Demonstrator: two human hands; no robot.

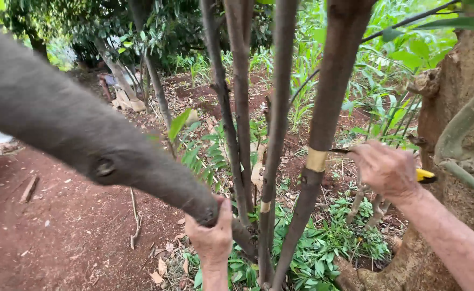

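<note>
Yellow knife handle [425, 175]; pale tan ring [316, 160] on dark brown stem [331, 91]; red soil [43, 237].

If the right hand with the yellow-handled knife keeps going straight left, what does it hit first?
Most likely the pale, bark-stripped ring on the thick dark brown stem; the dark blade tip of the knife in the right hand seems to be almost touching it, though depth is unclear.

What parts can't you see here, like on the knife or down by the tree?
- Knife: the right hand covers most of it; only a yellow end and thin blade tip show.
- Left hand: its grip on the stem is hidden behind the palm.
- Stem bases: cut off by the bottom edge.
- Thick grey branch: blurred, too close.
</note>
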